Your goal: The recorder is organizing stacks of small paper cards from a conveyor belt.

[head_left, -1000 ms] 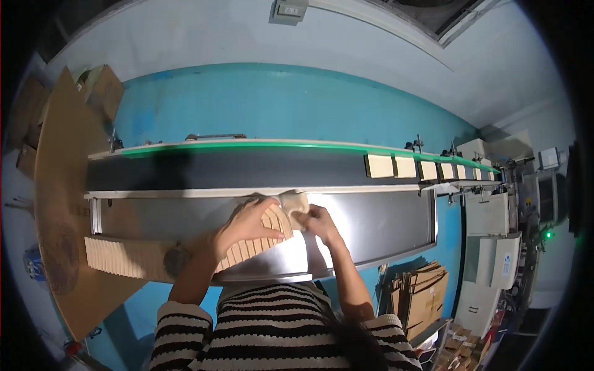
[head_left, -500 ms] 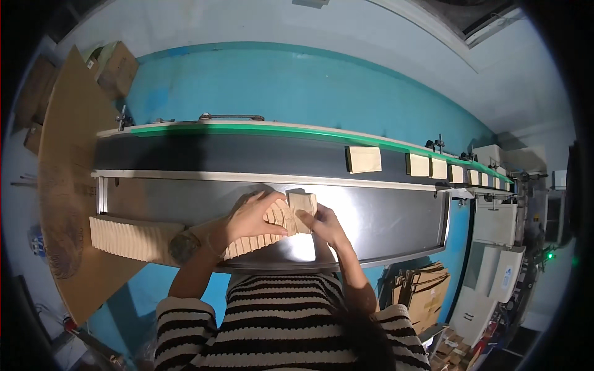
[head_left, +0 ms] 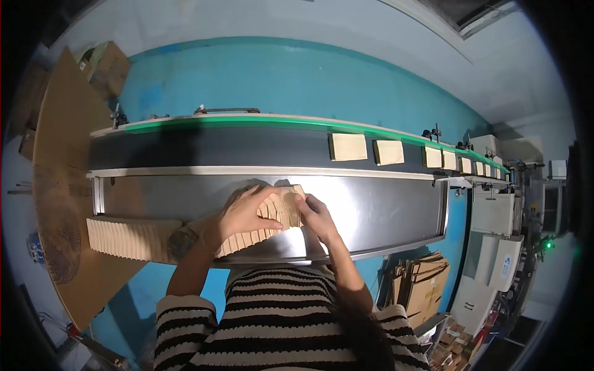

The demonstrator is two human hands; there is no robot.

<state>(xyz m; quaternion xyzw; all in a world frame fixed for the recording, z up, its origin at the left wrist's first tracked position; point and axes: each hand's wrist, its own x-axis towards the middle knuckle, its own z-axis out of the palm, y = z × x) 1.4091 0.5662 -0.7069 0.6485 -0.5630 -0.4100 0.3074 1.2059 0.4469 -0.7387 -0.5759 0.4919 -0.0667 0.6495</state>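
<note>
A long row of flat tan cardboard pieces [head_left: 127, 238] stands on edge along the front of a steel worktable [head_left: 383, 216]. My left hand [head_left: 246, 210] lies over the right end of the row, fingers spread across the top pieces. My right hand [head_left: 314, 214] grips the outer cardboard piece [head_left: 288, 204] at that end from the right side. Both hands press on the same few pieces. Behind the table a dark conveyor belt [head_left: 204, 147] with a green far rim carries several folded tan cartons [head_left: 348, 147] off to the right.
A large brown cardboard sheet [head_left: 59, 185] leans at the left. Brown boxes [head_left: 108, 62] sit at the far left behind the belt. White machine housings [head_left: 495, 216] stand at the right, with flattened cartons [head_left: 427, 284] below the table's right end.
The cartons on the belt have travelled left, the nearest now close to the middle. My hands stay on the row's right end, the left fingers spread wider over the pieces.
</note>
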